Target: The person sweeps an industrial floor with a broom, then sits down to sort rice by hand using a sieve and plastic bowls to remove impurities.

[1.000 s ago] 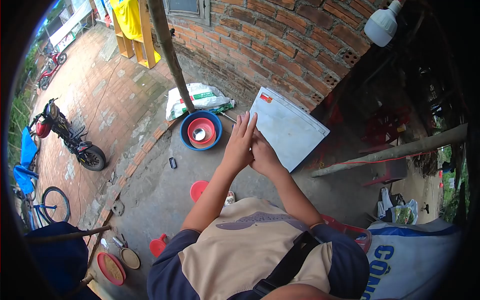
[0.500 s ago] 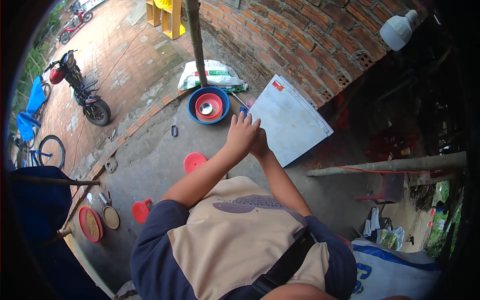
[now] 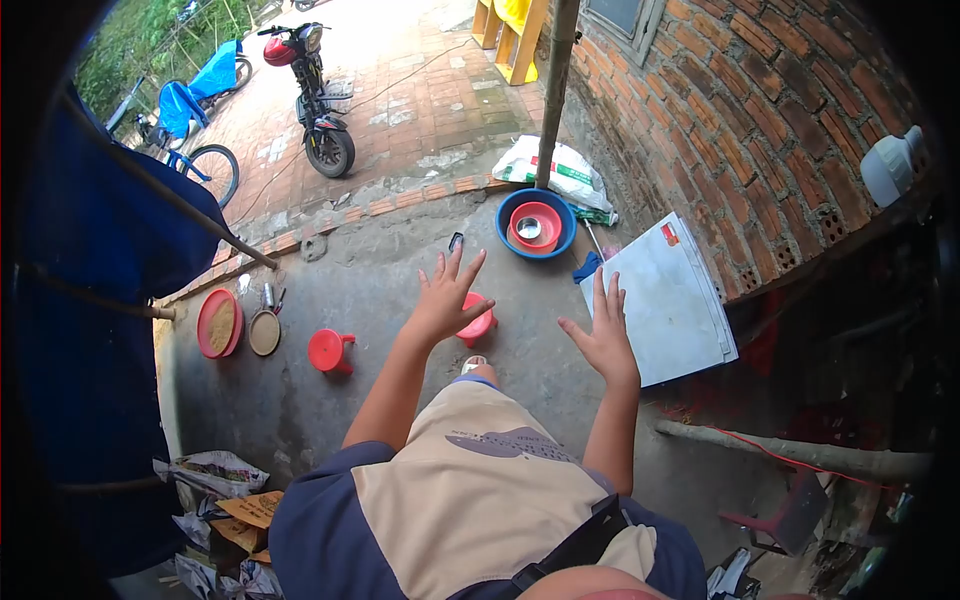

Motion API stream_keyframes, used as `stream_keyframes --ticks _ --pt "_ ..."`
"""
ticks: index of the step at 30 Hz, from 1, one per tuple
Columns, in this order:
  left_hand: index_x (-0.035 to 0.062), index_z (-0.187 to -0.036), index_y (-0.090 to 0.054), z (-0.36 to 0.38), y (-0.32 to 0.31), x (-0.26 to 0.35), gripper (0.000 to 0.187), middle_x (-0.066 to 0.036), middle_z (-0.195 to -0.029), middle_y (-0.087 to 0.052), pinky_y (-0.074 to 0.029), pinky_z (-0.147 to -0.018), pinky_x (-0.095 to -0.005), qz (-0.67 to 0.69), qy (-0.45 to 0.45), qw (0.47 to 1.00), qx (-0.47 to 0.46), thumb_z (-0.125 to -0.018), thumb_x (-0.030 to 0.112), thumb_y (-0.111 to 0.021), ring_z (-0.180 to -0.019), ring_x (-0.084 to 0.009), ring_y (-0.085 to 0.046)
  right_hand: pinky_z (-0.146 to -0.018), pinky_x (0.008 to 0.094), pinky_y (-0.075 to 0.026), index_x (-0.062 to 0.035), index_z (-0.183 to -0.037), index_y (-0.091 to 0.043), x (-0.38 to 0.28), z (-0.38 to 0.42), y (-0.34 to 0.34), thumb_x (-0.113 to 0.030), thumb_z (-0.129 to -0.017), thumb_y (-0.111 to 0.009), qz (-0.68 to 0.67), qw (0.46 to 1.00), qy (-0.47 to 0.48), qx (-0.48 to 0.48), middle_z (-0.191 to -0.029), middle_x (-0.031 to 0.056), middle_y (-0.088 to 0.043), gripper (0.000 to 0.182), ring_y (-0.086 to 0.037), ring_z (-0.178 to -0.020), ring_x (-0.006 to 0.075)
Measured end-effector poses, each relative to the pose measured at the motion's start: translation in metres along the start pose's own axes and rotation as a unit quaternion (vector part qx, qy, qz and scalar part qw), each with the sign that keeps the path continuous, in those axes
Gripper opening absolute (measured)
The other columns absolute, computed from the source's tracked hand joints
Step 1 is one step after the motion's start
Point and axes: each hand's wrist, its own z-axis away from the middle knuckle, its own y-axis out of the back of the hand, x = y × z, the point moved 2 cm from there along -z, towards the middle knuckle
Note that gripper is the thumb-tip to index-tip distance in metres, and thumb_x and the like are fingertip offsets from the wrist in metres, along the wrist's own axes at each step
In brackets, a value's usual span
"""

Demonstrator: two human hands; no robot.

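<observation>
My left hand [image 3: 447, 303] is held out in the air with its fingers spread and nothing in it. It partly overlaps a red stool [image 3: 478, 326] on the floor beyond. Also raised and empty, my right hand [image 3: 608, 345] has its fingers apart, in front of the left edge of a large white board [image 3: 668, 305]. A blue basin [image 3: 563, 243] farther off holds a red basin [image 3: 550, 216] with a metal bowl [image 3: 528, 229] inside. A small dark object [image 3: 456, 241] lies on the floor beyond my left fingertips.
Another red stool [image 3: 327, 350] is at the left. Near it are a red basin of grainy material [image 3: 221, 322] and a round sieve-like disc [image 3: 265, 333]. A bamboo post [image 3: 553, 100] stands by a white sack [image 3: 570, 172]. A low pole [image 3: 800, 452] crosses at right; a motorbike [image 3: 318, 110] is parked outside.
My two hands were together in front of me; now they are apart with fingers spread. The view has turned left, bringing bags at the lower left into sight.
</observation>
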Motion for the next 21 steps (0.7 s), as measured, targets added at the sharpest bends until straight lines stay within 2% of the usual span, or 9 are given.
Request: stream_keyframes --ticks 1,2,5,17,21 --pt "0.0282 -0.146 -0.022 0.003 0.002 -0.004 0.082 -0.022 -0.151 -0.011 -0.014 -0.100 -0.0711 -0.002 0.000 1.000 0.010 -0.079 0.050 -0.064 -0.136 -0.0489 -0.013 -0.108 0.0567 -0.016 -0.0176 -0.149 -0.006 -0.002 0.001 -0.004 -0.047 -0.079 -0.065 0.008 1.000 -0.004 -0.022 -0.153 0.0210 -0.002 0.096 -0.006 -0.138 0.0471" --pt "0.0282 -0.146 -0.022 0.004 0.004 -0.008 0.082 -0.022 -0.151 -0.011 -0.014 -0.100 -0.0711 0.000 -0.002 1.000 0.011 -0.079 0.050 -0.064 -0.136 -0.0489 -0.013 -0.107 0.0605 -0.014 -0.0202 -0.149 -0.002 -0.004 0.002 -0.007 -0.049 -0.078 -0.066 0.018 0.999 -0.008 -0.044 -0.153 0.0209 0.002 0.100 -0.002 -0.138 0.0483" --pt "0.0289 -0.146 -0.020 0.006 0.011 -0.019 0.086 -0.021 -0.152 -0.006 -0.012 -0.100 -0.0718 0.014 -0.002 0.999 0.029 -0.076 0.052 -0.066 -0.137 -0.0484 -0.008 -0.106 0.0635 -0.013 -0.0221 -0.149 0.000 -0.017 0.002 -0.017 -0.049 -0.077 -0.066 0.035 0.997 -0.030 -0.060 -0.153 0.0204 0.003 0.101 -0.001 -0.138 0.0474" --pt "0.0300 -0.147 -0.016 -0.030 0.047 -0.083 0.091 -0.019 -0.153 -0.002 -0.010 -0.101 -0.0708 0.026 -0.092 0.995 0.017 -0.075 0.053 -0.067 -0.138 -0.0471 -0.004 -0.106 0.0633 -0.011 -0.0244 -0.149 0.001 -0.069 -0.019 -0.055 -0.047 -0.076 -0.069 0.032 0.994 -0.094 -0.038 -0.153 0.0200 0.004 0.104 -0.001 -0.138 0.0474" --pt "0.0294 -0.147 -0.019 -0.034 0.051 -0.106 0.089 -0.019 -0.153 -0.004 -0.011 -0.101 -0.0710 0.030 -0.066 0.997 0.028 -0.075 0.049 -0.069 -0.138 -0.0474 -0.007 -0.107 0.0614 -0.011 -0.0236 -0.149 0.001 -0.072 -0.020 -0.080 -0.048 -0.077 -0.067 0.052 0.985 -0.146 -0.078 -0.154 0.0186 0.003 0.101 0.000 -0.139 0.0451"
